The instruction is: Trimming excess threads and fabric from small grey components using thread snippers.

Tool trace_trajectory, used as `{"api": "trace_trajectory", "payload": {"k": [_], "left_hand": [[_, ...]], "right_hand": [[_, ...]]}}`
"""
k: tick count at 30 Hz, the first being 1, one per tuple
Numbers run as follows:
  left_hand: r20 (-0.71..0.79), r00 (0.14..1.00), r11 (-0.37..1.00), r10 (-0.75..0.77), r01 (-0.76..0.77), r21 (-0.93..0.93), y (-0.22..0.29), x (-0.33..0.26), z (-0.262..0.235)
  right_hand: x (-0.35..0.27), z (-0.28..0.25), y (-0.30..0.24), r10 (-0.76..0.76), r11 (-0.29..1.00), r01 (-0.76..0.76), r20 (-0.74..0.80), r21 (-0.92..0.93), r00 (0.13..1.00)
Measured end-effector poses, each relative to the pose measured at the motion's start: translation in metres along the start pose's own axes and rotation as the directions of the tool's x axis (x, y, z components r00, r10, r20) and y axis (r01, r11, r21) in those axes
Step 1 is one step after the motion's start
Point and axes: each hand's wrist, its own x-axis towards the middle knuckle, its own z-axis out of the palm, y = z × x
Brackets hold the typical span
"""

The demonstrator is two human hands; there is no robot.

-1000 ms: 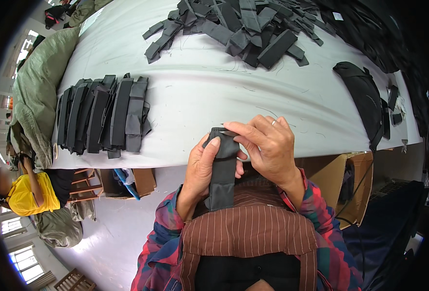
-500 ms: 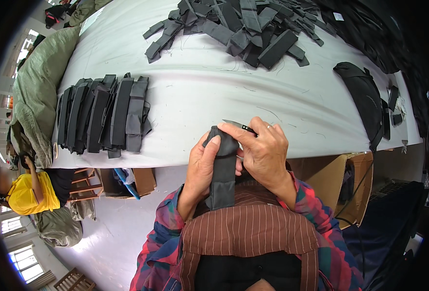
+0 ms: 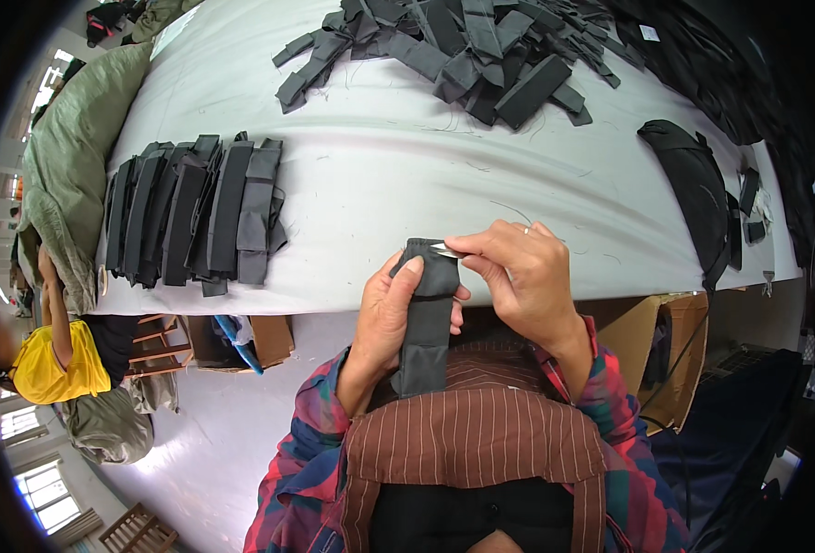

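Grey fabric strap (image 3: 424,318) sits just before the white table (image 3: 380,175) edge; our left hand (image 3: 384,318) clasps it, our right hand (image 3: 518,276) pinching small metal snips (image 3: 444,249) at its top.

a single head-worn fisheye view looks steeply down from above the person's chest toward the white table (image 3: 407,175), which curves across the upper half; the table's near edge bends just beyond the close-up left hand (image 3: 387,318) and right hand (image 3: 518,276), the floor shows below that edge at the lower left, and dark vignette rings the frame's rim
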Motion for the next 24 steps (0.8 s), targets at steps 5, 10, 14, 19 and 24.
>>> {"api": "trace_trajectory", "payload": {"k": [5, 10, 14, 19, 24], "left_hand": [[0.001, 0.999, 0.997, 0.04, -0.04, 0.068, 0.001, 0.001, 0.001], [-0.015, 0.999, 0.998, 0.039, -0.038, 0.055, 0.001, 0.0, 0.001], [-0.001, 0.999, 0.998, 0.046, -0.045, 0.04, 0.0, -0.002, 0.0], [-0.001, 0.999, 0.999, 0.044, -0.044, 0.023, 0.0, -0.004, 0.0], [0.006, 0.999, 0.999, 0.037, -0.038, 0.019, -0.001, -0.004, -0.003]], "right_hand": [[0.001, 0.007, -0.007, -0.021, 0.991, 0.013, -0.061, -0.135, 0.998], [-0.002, 0.014, -0.009, -0.028, 0.985, 0.01, -0.101, -0.172, 0.995], [-0.006, 0.019, -0.01, -0.023, 0.987, 0.0, -0.136, -0.162, 0.99], [-0.006, 0.021, -0.013, -0.022, 0.99, 0.002, -0.147, -0.138, 0.989], [-0.004, 0.022, -0.013, -0.02, 0.993, 0.0, -0.158, -0.12, 0.987]]}}
